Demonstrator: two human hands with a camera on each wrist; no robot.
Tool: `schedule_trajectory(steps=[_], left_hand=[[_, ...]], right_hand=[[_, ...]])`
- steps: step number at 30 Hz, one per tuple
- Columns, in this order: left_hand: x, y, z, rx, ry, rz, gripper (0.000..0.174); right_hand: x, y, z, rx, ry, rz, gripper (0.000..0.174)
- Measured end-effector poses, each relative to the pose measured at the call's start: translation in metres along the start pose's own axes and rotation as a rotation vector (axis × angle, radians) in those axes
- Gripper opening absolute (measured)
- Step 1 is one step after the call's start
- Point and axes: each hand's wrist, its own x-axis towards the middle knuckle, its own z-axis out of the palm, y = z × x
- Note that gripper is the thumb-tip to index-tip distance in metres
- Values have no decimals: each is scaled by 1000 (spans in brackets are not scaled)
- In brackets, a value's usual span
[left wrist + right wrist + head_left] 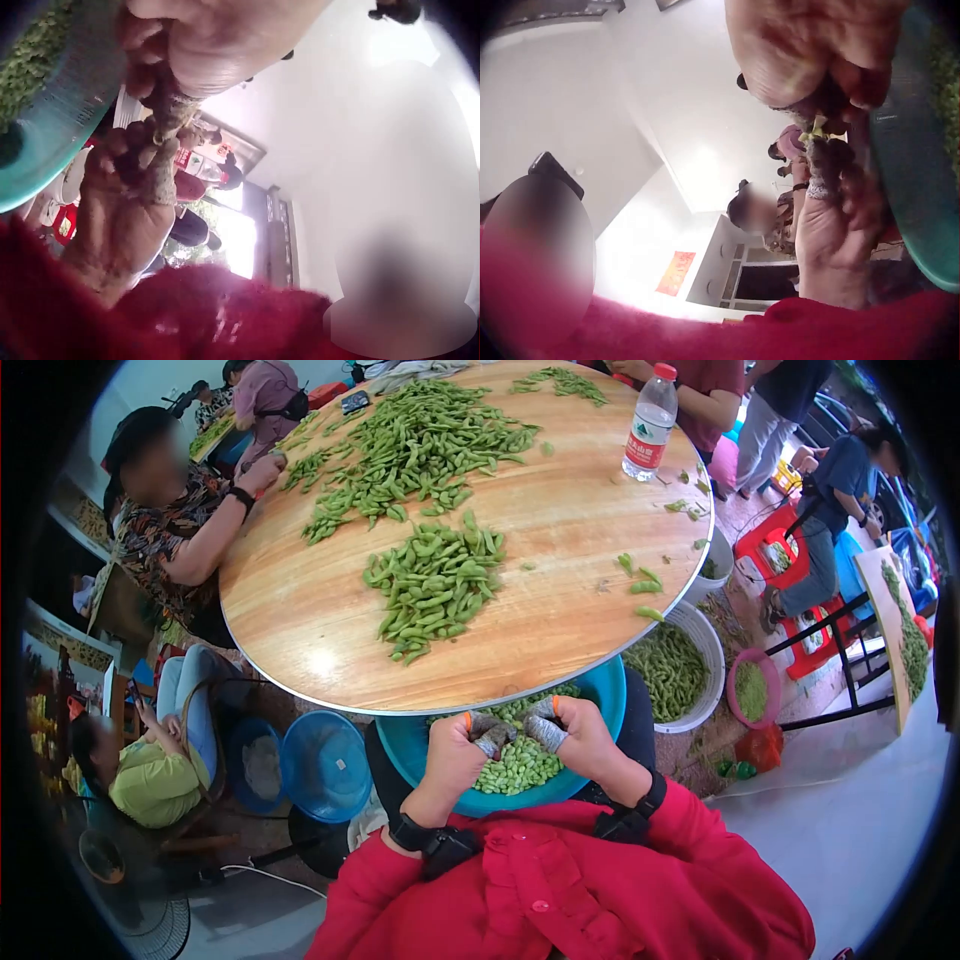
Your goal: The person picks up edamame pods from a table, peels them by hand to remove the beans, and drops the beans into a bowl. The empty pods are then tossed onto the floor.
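Observation:
Over a teal basin [400,758] of shelled green beans [515,768], my left hand [455,760] and right hand [588,740] meet fingertip to fingertip. Grey wrapping covers both thumbs. In the right wrist view a small, split green soybean pod [815,130] shows between the thumb tips, pinched from both sides. In the left wrist view the left hand [225,45] is above and the right hand [124,210] below, their curled fingers hiding most of the pod.
A round wooden table [570,580] overhangs the basin's far side, bearing a near pile of pods [435,585], a larger pile [420,445] and a water bottle [650,425]. On the right stands a white basket [712,660] of pods; blue tubs [325,765] are left. Other people sit around.

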Motion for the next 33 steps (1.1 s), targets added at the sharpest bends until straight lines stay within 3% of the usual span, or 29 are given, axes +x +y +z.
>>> schedule_trajectory(steps=[2, 5, 11, 14, 17, 21, 24, 29, 30, 32, 33], left_hand=[[0, 0, 1, 35, 13, 45, 7], [-4, 15, -3, -5, -44, -60, 7], [-5, 15, -4, -143, -148, -135, 8], [-3, 14, -2, -105, -176, -81, 13], [-1, 6, -4, -13, -201, -43, 14], [-1, 7, -5, -194, -249, -150, 14], [1, -2, -7, -430, -237, -243, 13], [2, -7, -10, -704, -184, -297, 10], [2, -6, -10, -644, -171, -298, 9], [1, -2, -10, -527, -145, -297, 7], [0, 1, -8, -504, -152, -285, 6]], right_hand=[[-1, -11, 6, -179, 63, -137, 7], [0, -5, 11, -301, 117, -346, 9], [1, -7, 13, -407, 48, -591, 13], [1, 0, 8, -415, -22, -471, 10], [-2, -8, 4, -167, -24, -197, 4], [0, -1, -3, 263, -135, 60, 10], [1, 8, -2, 435, -99, 131, 11], [-4, 8, -38, 32, 123, 12, 10], [-7, 9, -57, -205, 192, -98, 13], [-17, 6, -91, -732, 436, -134, 16], [-23, 0, -103, -809, 505, 42, 18]])
